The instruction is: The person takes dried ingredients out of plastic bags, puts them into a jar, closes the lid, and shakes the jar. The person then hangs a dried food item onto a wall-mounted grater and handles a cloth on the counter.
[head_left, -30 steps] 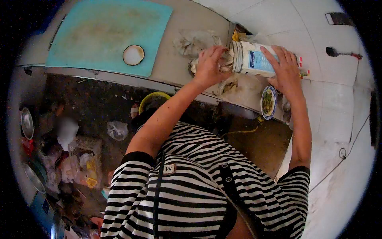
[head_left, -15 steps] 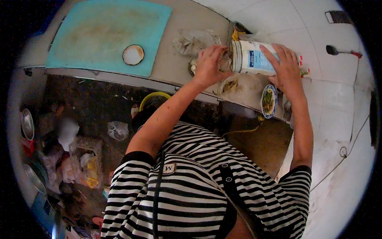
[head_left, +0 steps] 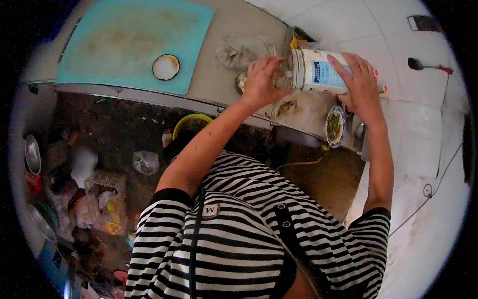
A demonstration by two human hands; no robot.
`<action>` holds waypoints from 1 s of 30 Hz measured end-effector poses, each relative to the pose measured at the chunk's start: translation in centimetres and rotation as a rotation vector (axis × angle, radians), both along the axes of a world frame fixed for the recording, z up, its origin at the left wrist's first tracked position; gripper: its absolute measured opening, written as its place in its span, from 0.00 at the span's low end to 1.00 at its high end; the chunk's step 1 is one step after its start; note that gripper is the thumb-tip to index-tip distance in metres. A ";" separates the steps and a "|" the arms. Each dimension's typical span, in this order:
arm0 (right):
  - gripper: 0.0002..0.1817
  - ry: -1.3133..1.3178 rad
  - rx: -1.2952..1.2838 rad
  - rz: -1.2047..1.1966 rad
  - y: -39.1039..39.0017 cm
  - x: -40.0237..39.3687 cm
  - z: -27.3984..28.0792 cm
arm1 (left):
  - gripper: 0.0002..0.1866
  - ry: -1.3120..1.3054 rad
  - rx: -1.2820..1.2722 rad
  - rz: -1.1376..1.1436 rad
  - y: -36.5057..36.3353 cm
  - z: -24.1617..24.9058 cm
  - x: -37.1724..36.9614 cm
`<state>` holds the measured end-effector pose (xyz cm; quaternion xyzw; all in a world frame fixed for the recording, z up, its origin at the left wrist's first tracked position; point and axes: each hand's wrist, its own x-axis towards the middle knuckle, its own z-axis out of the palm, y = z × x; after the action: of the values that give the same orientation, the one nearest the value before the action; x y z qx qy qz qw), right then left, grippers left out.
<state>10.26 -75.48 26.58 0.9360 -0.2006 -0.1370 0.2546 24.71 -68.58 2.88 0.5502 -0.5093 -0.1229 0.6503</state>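
Observation:
A large jar (head_left: 311, 71) with a blue and white label stands at the back of the counter. My right hand (head_left: 359, 84) is wrapped round the label side of this jar. At the jar's mouth end, my left hand (head_left: 262, 82) curves its fingers around something clear that is too small and partly hidden to name. Crumpled plastic (head_left: 234, 52) lies just beyond my left hand. Below the jar are a cloudy plastic bag (head_left: 308, 113) and a blue-rimmed bowl of food (head_left: 336, 127).
On the left, a turquoise cutting board (head_left: 124, 45) bears a round white piece with a dark rim (head_left: 166, 67). A yellow-rimmed bucket (head_left: 193, 117), a plastic bag (head_left: 146, 162) and a crate (head_left: 106, 202) are on the floor. A spatula (head_left: 429, 65) hangs on the right wall.
My right hand and the jar have shifted very slightly to the right. My left hand has barely moved.

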 end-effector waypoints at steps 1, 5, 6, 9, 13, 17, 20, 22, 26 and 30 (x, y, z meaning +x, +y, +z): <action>0.59 -0.004 0.001 -0.001 0.1 0.0 0.1 | 0.39 -0.011 0.011 -0.003 0.1 0.1 0.0; 0.59 -0.015 0.018 0.028 -0.1 0.0 0.3 | 0.40 -0.016 0.036 0.005 0.0 0.4 0.0; 0.59 -0.013 0.019 0.027 0.1 0.0 0.2 | 0.41 -0.015 0.029 0.005 0.0 0.5 0.0; 0.58 -0.007 0.016 0.031 -0.4 0.3 -0.2 | 0.41 -0.026 0.071 -0.001 -0.1 0.1 0.1; 0.58 -0.050 0.036 0.027 -0.5 0.1 -0.1 | 0.41 -0.029 0.033 0.013 -0.4 -0.3 0.0; 0.51 -0.046 0.056 -0.008 -0.6 0.0 -0.2 | 0.41 -0.015 0.045 -0.009 -0.2 -0.4 0.0; 0.52 -0.139 0.103 -0.034 -1.2 -1.1 -0.6 | 0.42 -0.003 0.062 -0.005 -0.3 -0.5 0.0; 0.52 -0.260 0.156 -0.031 -1.6 -2.1 -0.9 | 0.42 -0.004 0.054 0.001 -0.3 -0.3 0.0; 0.52 -0.566 0.299 0.034 -1.1 -4.4 -2.2 | 0.43 -0.018 0.055 -0.026 -0.2 -0.3 0.0; 0.53 -0.696 0.321 0.142 -0.8 -5.4 -3.8 | 0.44 -0.033 0.073 0.001 0.0 -0.4 -0.4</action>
<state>4.82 -76.29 22.82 0.9660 -0.1858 0.1771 0.0302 24.30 -68.58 2.47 0.5755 -0.5149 -0.1321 0.6214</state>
